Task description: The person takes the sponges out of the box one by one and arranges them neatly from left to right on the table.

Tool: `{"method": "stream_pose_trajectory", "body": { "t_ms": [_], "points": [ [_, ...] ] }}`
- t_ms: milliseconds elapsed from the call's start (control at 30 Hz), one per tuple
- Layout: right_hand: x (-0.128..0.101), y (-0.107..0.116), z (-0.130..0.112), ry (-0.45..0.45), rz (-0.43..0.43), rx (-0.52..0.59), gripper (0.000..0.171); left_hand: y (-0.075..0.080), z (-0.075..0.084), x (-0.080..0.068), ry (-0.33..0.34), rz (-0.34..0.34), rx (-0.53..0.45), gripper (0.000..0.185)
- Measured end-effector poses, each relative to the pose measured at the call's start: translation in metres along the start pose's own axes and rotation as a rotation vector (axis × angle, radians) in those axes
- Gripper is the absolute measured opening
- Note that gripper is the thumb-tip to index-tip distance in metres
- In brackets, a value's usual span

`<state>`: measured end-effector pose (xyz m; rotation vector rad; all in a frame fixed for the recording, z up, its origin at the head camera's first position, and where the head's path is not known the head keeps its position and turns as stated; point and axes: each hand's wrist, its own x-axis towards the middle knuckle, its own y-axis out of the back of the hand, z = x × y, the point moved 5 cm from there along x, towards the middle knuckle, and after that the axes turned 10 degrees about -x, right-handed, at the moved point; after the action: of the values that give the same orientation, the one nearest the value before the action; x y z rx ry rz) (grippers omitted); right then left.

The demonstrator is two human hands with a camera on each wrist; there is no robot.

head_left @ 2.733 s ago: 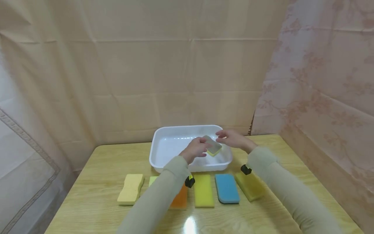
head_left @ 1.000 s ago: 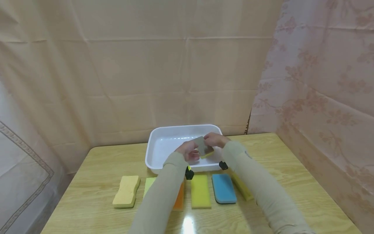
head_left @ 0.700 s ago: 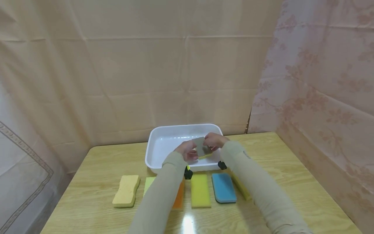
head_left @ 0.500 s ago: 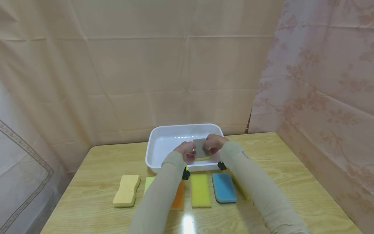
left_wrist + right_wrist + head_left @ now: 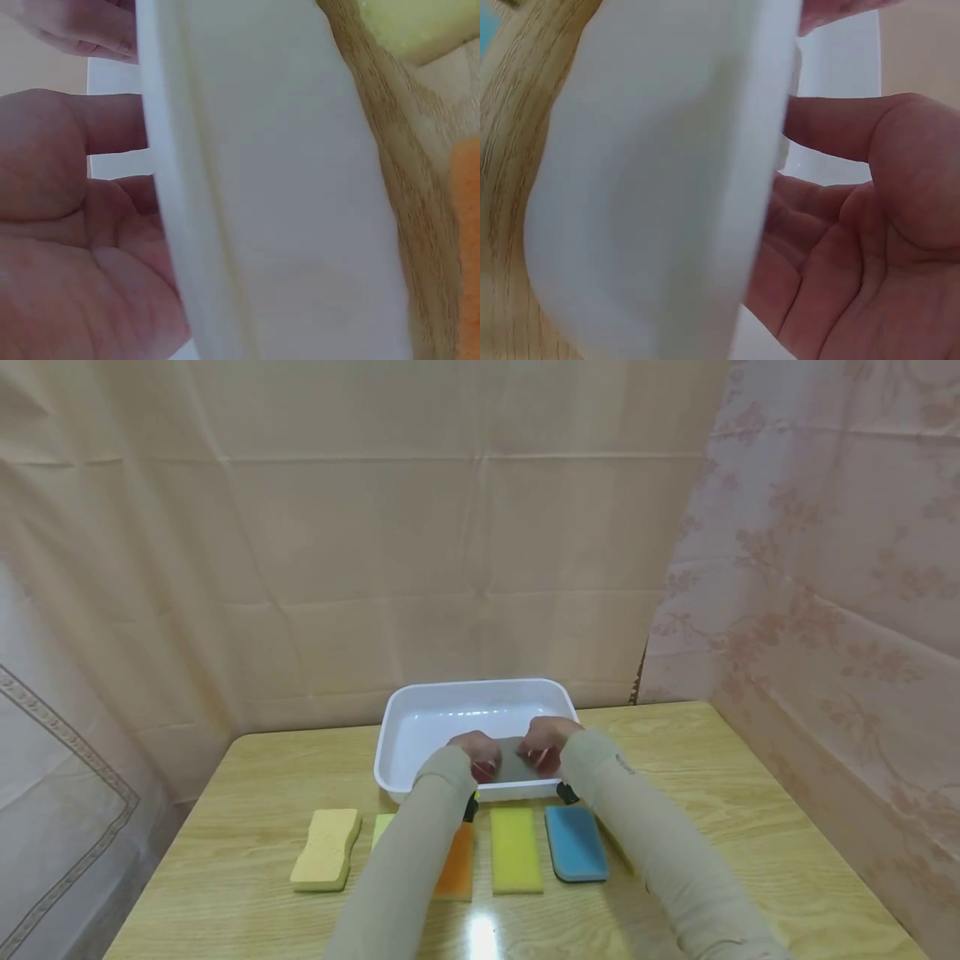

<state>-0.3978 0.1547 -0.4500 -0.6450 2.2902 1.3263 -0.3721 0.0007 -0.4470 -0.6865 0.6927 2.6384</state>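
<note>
A sponge with a grey top is low inside the white tray, close to its front wall. Both hands hold it, one at each side. My left hand grips the left edge and my right hand grips the right edge. In the left wrist view the tray wall hides the fingertips of the left hand. Likewise, in the right wrist view the wall covers part of the right hand's fingers and most of the sponge.
In front of the tray lie a pale yellow curved sponge, a light green sponge, an orange sponge, a yellow sponge and a blue sponge. Another yellowish sponge is mostly behind the right sleeve. Curtains hang behind the wooden table.
The right hand, apart from the sponge at first, has come to grip its right side. Both hands have turned the sponge straight and lowered it toward the tray's front wall.
</note>
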Motion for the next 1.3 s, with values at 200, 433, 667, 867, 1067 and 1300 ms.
{"method": "stream_pose_trajectory", "body": {
  "t_ms": [200,433,667,867,1067,1300],
  "points": [
    [-0.002,0.0,-0.004,-0.033,-0.001,0.014,0.031,0.001,0.001,0.002,0.009,0.033,0.074,0.021],
    [0.0,0.0,-0.008,-0.009,0.003,0.037,0.032,0.004,-0.001,0.013,0.017,0.018,0.009,0.02],
    [0.002,0.001,-0.01,0.017,-0.017,0.061,0.031,0.005,-0.001,0.01,0.003,0.024,-0.08,0.03],
    [0.002,0.0,-0.008,-0.003,-0.006,0.078,0.03,0.003,-0.004,0.015,0.017,0.02,-0.154,0.03],
    [0.004,0.001,-0.008,0.002,0.004,0.062,0.029,0.004,0.0,0.006,0.012,0.019,-0.184,0.032],
    [-0.003,0.005,-0.009,0.012,-0.013,0.06,0.029,0.004,0.005,-0.005,0.008,0.015,-0.198,0.03]
  ]
}}
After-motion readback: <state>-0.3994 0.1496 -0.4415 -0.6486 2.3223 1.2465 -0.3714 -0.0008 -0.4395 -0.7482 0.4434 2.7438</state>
